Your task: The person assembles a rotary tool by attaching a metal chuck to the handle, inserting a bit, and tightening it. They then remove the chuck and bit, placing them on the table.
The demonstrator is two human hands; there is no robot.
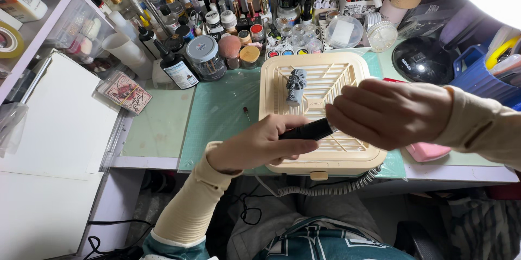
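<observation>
- Flat pink-and-cream printed packet [126, 92], left of centre on the desk.
- Dark bottle's white label [184, 76], upper centre-left.
- White box [20, 0], orange-trimmed, top-left shelf.

Left hand [260, 143] curled into a tight grip, forearm angling up from below. Right hand [388, 112] reaches in from the right, fingers bunched, meeting the left.

I see the slatted dust-collector box [325, 157] as my anchor: a figurine bust [296, 86] lies on it, bottles and jars [206, 56] behind-left, a lamp base [423, 59] behind-right, a drill bit [246, 113] just left.
</observation>
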